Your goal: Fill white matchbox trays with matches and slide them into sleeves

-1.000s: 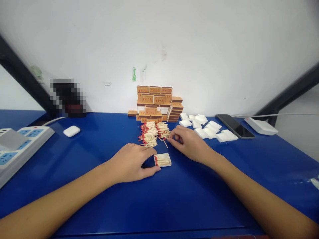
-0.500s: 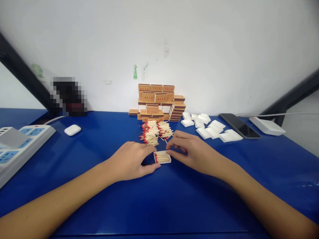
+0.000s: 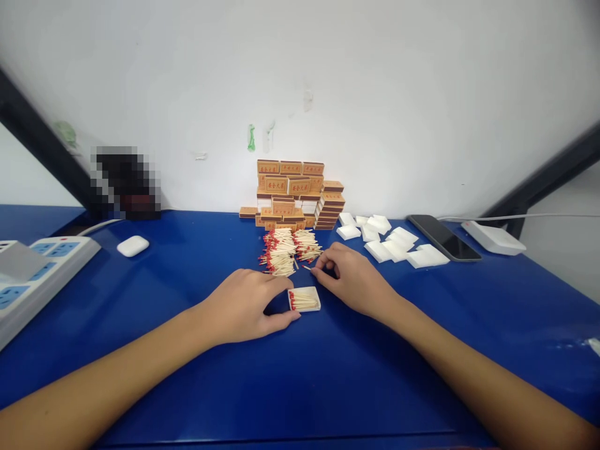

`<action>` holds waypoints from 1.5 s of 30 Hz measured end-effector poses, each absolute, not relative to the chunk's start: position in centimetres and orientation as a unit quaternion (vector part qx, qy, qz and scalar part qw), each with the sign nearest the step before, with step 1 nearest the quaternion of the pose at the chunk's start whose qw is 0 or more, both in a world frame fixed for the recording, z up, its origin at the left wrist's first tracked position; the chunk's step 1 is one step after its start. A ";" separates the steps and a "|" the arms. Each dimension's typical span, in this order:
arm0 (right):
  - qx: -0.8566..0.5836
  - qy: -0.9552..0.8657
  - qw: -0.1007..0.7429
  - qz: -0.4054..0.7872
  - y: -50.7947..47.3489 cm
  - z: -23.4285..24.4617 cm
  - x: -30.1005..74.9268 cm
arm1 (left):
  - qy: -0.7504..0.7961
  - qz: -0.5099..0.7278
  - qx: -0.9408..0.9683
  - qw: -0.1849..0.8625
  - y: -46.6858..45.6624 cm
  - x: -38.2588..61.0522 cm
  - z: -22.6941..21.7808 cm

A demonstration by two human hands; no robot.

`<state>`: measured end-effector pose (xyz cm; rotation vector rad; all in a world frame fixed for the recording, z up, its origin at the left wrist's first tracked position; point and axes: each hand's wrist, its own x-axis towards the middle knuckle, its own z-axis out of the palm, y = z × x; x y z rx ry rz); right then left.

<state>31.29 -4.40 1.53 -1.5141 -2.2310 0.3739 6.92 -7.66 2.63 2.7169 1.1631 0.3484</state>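
Observation:
My left hand (image 3: 248, 306) grips the left end of a small white matchbox tray (image 3: 319, 300) between thumb and fingers. Inside the tray lies a layer of red-tipped matches (image 3: 304, 302), heads to the left. Just beyond the tray's right corner, my right hand (image 3: 351, 275) pinches a single match (image 3: 307, 268) by its right end, low over the table, with the red head pointing left. Loose matches lie in two heaps behind the tray, a larger left heap (image 3: 280, 253) and a smaller right heap (image 3: 307, 245).
Printed matchboxes (image 3: 290, 187) are stacked against the wall. Several white trays (image 3: 396, 244) lie at right, beside a phone (image 3: 443, 237) and a white box with a cable (image 3: 493, 238). A white earbud case (image 3: 133, 245) and a power strip (image 3: 70, 256) are at left.
My right hand has moved from the tray's right edge to the table just beyond it and now pinches a match. My left hand stays on the tray. The view has shifted slightly.

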 end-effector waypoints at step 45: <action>-0.414 -0.895 0.151 0.066 -2.2 2.5 35.5 | 0.391 0.119 0.909 0.085 -7.6 6.8 2.6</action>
